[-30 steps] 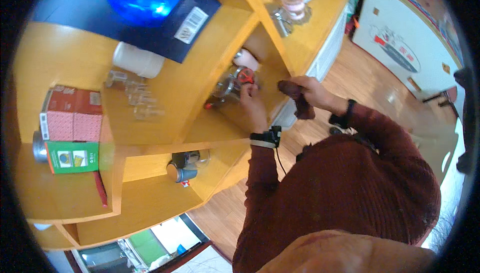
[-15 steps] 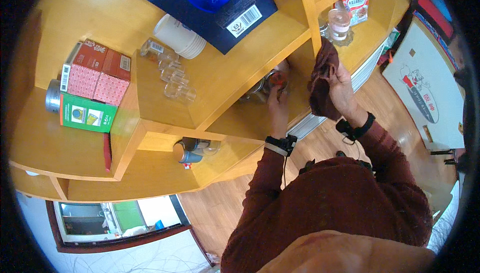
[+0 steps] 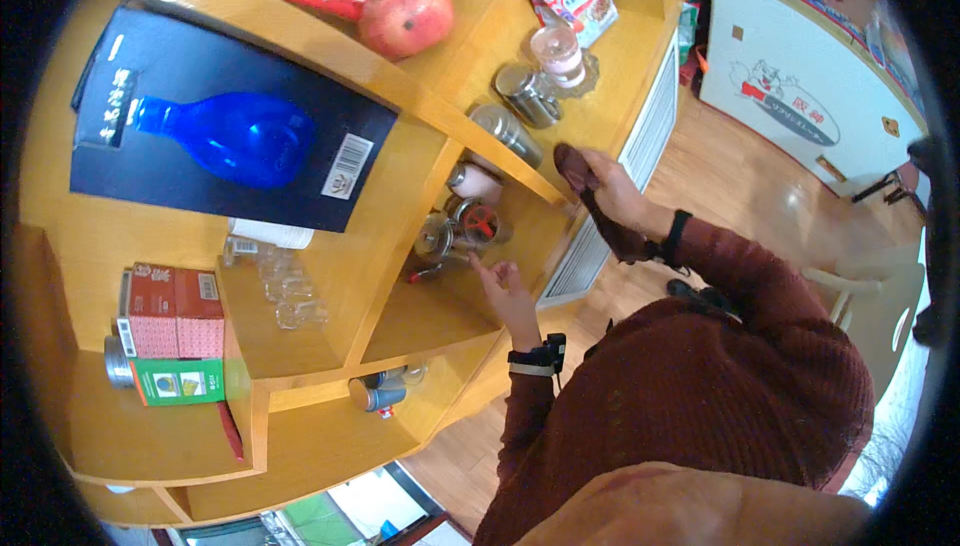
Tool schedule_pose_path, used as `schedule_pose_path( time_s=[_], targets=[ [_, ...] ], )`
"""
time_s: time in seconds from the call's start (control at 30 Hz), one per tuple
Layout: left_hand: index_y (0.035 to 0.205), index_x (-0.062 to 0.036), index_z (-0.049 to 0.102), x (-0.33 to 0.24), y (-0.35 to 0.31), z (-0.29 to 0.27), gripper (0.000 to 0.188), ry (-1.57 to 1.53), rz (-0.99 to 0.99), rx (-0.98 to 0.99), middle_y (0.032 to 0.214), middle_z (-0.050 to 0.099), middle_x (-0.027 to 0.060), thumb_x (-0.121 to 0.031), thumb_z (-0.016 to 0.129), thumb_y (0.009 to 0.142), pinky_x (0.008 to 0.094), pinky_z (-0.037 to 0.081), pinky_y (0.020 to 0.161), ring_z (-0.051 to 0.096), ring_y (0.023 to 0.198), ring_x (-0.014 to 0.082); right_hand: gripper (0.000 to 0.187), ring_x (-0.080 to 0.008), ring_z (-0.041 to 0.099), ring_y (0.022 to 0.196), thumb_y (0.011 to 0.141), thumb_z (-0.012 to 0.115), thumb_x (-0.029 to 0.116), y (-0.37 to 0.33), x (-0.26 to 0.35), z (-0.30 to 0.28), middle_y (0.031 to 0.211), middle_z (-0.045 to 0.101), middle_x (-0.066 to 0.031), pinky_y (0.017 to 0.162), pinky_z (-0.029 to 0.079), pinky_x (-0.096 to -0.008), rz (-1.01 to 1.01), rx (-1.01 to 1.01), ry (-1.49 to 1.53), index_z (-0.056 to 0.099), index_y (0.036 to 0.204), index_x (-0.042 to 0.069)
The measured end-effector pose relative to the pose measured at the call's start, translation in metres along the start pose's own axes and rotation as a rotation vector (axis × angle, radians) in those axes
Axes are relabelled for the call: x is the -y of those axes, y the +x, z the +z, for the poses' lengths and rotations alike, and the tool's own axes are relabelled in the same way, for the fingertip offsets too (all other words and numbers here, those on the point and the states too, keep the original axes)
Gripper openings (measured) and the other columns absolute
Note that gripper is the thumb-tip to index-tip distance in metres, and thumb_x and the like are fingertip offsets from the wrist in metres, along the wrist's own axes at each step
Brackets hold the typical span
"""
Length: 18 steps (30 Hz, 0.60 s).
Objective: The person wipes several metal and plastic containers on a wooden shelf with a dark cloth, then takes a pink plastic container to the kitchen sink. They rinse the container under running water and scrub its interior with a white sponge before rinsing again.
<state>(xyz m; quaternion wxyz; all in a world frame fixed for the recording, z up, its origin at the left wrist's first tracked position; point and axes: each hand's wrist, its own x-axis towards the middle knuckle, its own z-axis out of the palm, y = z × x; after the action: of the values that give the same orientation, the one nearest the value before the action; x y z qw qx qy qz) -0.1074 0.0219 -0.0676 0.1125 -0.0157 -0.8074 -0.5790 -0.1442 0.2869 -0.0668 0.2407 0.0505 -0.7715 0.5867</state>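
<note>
Into the cubby (image 3: 440,324) the left hand (image 3: 510,296) is reached, palm bare, its fingers spread loosely apart with nothing seen between them. Right ahead, just beyond the fingertips, a tight cluster is met: a jar with a red-marked lid (image 3: 480,223), a clear glass jar (image 3: 434,238) beside it, and a pink jar (image 3: 480,183) tucked further back. Whether any glass is being brushed by a fingertip cannot be told from here.

And over on the other side, the brown cloth (image 3: 612,234) is held by the right hand (image 3: 622,194), thumb and fingers clamped on its folds, out in front of the cubby, near the divider (image 3: 512,174) and clear of the jars.

Now, care is called for! Since the jars are crowded, one jar would best be gripped at a time, round its body rather than by its lid, which may not be firmly seated. A straight pull outward would be wiser than a sideways sweep, as neighbours could be tipped. The cloth should be kept bunched, so that no loose end is dragged across the metal-lidded jar (image 3: 506,134) on the adjoining shelf (image 3: 620,71), where little margin is left at the edge.
</note>
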Motion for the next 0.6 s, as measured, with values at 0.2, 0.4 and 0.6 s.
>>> schedule_pose_path(
  time_s=[0.2,0.4,0.6],
  targets=[
    [0.151,0.0051,0.037,0.032,-0.032,-0.011,0.060,0.318,0.141,0.096,0.150,0.043,0.0280,-0.018,0.060,0.100,0.0472,0.037,0.113,0.043,0.138,0.0405,0.067,-0.0326,0.045,0.132,0.073,0.081,0.023,0.011,-0.040,0.032,0.147,0.052,-0.0064,0.105,0.041,-0.0443,-0.102,0.481,-0.818,0.060,0.133,0.004],
    [0.147,0.0037,0.043,0.052,-0.028,-0.016,0.060,0.721,0.407,0.243,0.152,0.042,0.0278,-0.029,0.061,0.100,0.0563,0.028,0.117,0.038,0.139,0.0478,0.063,-0.0305,0.046,0.134,0.068,0.079,0.020,0.021,-0.075,0.013,0.148,0.054,-0.0039,0.107,0.043,-0.0418,-0.214,0.475,-0.860,0.065,0.128,0.006],
    [0.151,0.0005,0.039,0.046,-0.038,-0.015,0.067,0.926,0.321,0.289,0.160,0.035,0.0218,-0.026,0.066,0.095,0.0552,0.027,0.118,0.031,0.147,0.0437,0.054,-0.0317,0.050,0.133,0.076,0.064,0.000,0.058,-0.097,-0.046,0.142,0.059,-0.0081,0.109,0.046,-0.0422,-0.134,0.267,-0.852,0.063,0.130,0.004]
  ],
)
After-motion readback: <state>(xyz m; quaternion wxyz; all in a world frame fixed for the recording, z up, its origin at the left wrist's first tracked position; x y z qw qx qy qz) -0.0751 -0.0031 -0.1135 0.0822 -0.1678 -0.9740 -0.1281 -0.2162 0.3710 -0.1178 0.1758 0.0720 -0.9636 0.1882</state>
